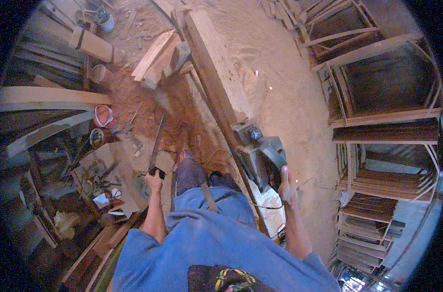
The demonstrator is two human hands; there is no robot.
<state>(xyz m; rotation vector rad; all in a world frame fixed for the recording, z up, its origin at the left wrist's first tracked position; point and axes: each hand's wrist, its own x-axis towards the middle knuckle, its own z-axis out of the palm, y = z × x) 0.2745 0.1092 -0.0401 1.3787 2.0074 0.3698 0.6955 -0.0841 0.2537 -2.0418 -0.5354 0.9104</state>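
My right hand (289, 184) is wrapped round the rear handle of a dark electric planer (260, 153). The planer rests on a long, thick wooden beam (219, 65) that runs away from me toward the far side. Behind the planer, near my body, a pale stretch of the wood shows, with a dark power cord (267, 207) curving over it. Out to the left, my left hand (153, 182) is closed on the black handle of what looks like a handsaw (157, 141); its long, narrow blade points away from me.
Cut wood pieces (155, 56) lie beyond the saw on the sawdust-covered floor (280, 97). At left are a red bucket (103, 116), a curved timber (56, 99) and a cluttered bench (109, 165). Wooden frames (384, 119) and stacked boards (392, 182) line the right side.
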